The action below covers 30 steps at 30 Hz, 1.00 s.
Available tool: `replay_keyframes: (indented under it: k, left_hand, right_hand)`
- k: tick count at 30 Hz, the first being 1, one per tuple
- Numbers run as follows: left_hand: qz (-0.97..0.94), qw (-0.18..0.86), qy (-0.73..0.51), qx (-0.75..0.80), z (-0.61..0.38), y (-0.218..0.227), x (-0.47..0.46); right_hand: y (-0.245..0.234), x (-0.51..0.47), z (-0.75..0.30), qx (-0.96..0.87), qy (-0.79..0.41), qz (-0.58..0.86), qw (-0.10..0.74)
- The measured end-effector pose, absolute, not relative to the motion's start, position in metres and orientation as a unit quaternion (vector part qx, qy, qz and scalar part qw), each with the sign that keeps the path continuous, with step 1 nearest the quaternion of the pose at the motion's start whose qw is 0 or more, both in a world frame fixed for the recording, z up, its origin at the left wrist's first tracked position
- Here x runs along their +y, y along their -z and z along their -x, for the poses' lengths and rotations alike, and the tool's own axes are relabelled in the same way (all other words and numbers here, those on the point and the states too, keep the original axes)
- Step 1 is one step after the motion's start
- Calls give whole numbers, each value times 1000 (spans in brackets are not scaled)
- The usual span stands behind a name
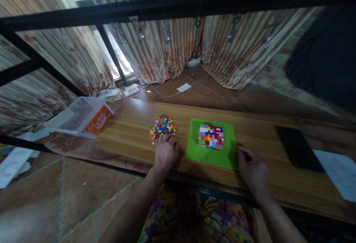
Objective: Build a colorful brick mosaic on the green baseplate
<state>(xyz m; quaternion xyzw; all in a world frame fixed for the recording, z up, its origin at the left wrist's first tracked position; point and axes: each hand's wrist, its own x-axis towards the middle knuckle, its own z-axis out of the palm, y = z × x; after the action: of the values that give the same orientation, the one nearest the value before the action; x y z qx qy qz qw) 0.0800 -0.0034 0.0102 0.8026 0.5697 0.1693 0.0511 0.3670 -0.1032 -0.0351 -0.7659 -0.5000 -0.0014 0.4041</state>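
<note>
Striped curtains (178, 50) hang behind a long wood-grain counter (133, 131). At the counter's left end sits a clear plastic bin (71, 115), whose orange label (99, 119) bears white characters too blurred to read. Toward the middle lies a square green studded baseplate (211, 157); well to its right rests a flat black slab (299, 148). The right hand (254, 167) is by the baseplate's right edge, its grip loosely curled, thumb and forefinger near each other; whether they pinch the edge or a small piece cannot be told. The left hand (166, 152) reaches palm down, its grip half bent, fingers touching the near side of a heap of loose multicoloured bricks (162, 126); whether one is held is hidden. A compact multicoloured brick build (210, 137) stands on the baseplate, right of the heap.
</note>
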Motion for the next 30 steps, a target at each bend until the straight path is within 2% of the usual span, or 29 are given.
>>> replay_keyframes:
  k: [10, 13, 17, 20, 30]
  left_hand:
    - [-807, 56, -179, 560, -84, -13, -2]
    - [-796, 123, -231, 546, -91, -20, -5]
    - [-751, 272, -304, 519, -114, -27, -3]
    - [-738, 331, -339, 481, -136, -27, 2]
    - [-777, 311, -312, 449, -172, -31, 15]
  right_hand:
    - [36, -103, -367, -498, -1, 762, 413]
    - [35, -102, -366, -497, -3, 759, 421]
    - [35, -102, -365, -496, -3, 759, 422]
    - [35, -102, -366, -495, -1, 762, 418]
    - [33, -101, -365, -494, -5, 760, 423]
